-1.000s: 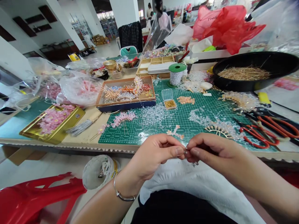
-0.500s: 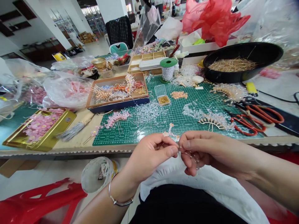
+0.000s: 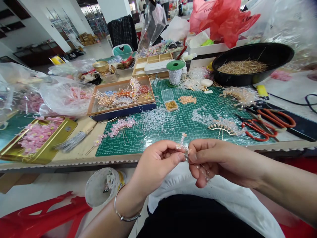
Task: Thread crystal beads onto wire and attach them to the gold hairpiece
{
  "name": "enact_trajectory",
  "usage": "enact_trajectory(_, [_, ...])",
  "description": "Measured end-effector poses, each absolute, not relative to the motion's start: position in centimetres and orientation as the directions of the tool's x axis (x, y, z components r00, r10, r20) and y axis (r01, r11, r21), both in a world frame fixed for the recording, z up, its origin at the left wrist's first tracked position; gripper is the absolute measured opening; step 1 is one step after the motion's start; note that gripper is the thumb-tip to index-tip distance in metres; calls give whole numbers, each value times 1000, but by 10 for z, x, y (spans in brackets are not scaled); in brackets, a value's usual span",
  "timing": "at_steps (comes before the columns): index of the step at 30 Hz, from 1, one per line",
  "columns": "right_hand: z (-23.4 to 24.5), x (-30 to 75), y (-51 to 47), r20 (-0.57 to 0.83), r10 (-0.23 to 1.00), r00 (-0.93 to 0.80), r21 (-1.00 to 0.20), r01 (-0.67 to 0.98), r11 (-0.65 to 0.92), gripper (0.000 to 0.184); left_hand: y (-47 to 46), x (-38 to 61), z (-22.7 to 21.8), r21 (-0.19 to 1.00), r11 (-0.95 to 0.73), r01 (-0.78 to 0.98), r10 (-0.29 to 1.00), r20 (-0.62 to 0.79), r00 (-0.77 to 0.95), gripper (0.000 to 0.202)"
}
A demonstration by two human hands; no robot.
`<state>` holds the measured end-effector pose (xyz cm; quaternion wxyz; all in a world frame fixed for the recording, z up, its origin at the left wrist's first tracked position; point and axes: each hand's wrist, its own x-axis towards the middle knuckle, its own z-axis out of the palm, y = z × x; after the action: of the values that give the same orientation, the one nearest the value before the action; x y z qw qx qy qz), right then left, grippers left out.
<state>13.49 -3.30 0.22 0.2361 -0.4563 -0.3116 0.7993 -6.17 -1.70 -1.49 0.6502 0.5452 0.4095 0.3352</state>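
Just in front of the table's edge, my left hand [image 3: 160, 158] and my right hand [image 3: 210, 158] pinch a small beaded wire sprig [image 3: 183, 145] between them. Pale orange flowers and clear beads show on its upper part. More clear beads on thin wire dangle under my right fingers. The fingertips cover the middle of the sprig. Beyond my hands lies a green cutting mat [image 3: 138, 145] with loose clear beads [image 3: 156, 119], peach flower pieces [image 3: 187, 99] and an open little box of gold beads [image 3: 171, 105].
A pink flower hairpiece [image 3: 121, 126] and a gold comb [image 3: 220, 128] rest on the mat. Red-handled scissors [image 3: 262, 130] lie right. A gold tin [image 3: 61, 138] of pink flowers, a wire bundle [image 3: 74, 138], a spool [image 3: 175, 74] and a black basin [image 3: 252, 77] stand around.
My fingers have parted slightly, and the sprig between them shows more of its beads. The whole view has shifted a little; things on the table otherwise stay put.
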Motion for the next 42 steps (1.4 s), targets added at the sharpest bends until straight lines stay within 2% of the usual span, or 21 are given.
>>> enact_trajectory(7, [1,134,-33,-578,668,-469,-715,-103,-691,19,-18,-60,-15,987,128,96,916,-155,371,6])
enact_trajectory(9, [1,133,-33,-562,687,-461,-729,-117,-675,21,-19,-59,-16,986,163,41,915,-167,368,7])
enact_trajectory(12, [2,133,-34,-532,728,-432,-758,-140,-637,28,-20,-58,-18,954,271,-130,896,-200,397,9])
enact_trajectory(17, [3,138,-33,-516,761,-392,-801,-92,-591,35,-18,-56,-24,789,531,-308,802,-351,484,14])
enact_trajectory(19, [3,142,-33,-520,760,-390,-812,-49,-582,35,-16,-58,-26,763,543,-349,800,-346,490,16])
enact_trajectory(22, [5,146,-34,-531,753,-388,-825,34,-564,33,-11,-61,-25,794,493,-357,836,-318,447,17])
enact_trajectory(26, [7,146,-34,-530,769,-357,-848,185,-497,29,-7,-66,-17,883,388,-265,879,-268,395,19])
enact_trajectory(29, [8,143,-33,-513,799,-314,-847,336,-412,23,-7,-68,-10,952,251,-174,918,-177,355,19])
enact_trajectory(32, [7,141,-34,-489,821,-296,-833,437,-339,22,-10,-68,-6,991,129,-44,901,-99,423,17])
enact_trajectory(36, [4,139,-33,-457,850,-264,-832,465,-303,26,-18,-62,-8,992,-13,129,855,-56,515,20])
enact_trajectory(42, [-2,137,-28,-472,850,-235,-831,439,-340,25,-25,-55,-19,953,-91,290,916,-34,401,16])
